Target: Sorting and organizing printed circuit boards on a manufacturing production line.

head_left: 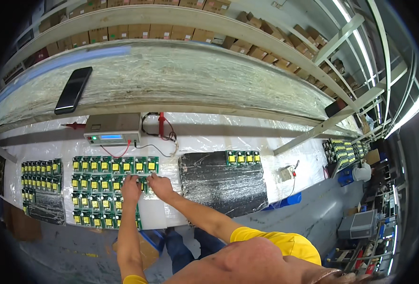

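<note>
Green circuit boards with yellow transformers [105, 185] lie in rows on a white surface in front of me. My left hand [131, 187] reaches into the second row, its fingers bent and pinched at a board. Just to its right, my right hand [159, 186] has its fingertips together on the right side of a circuit board [144, 185] that sits between the two hands. The fingers hide parts of the boards beneath them. Behind the rows stands a bench tester [113, 130] with a lit blue display and red and black leads.
A black mat [222, 184] to the right carries several boards at its far edge; more boards [41, 176] stand at the left. A phone [74, 90] lies on the wrapped shelf [171, 71]. A small device with a cord [287, 173] is farther right. A metal post [313, 132] slants down to the table.
</note>
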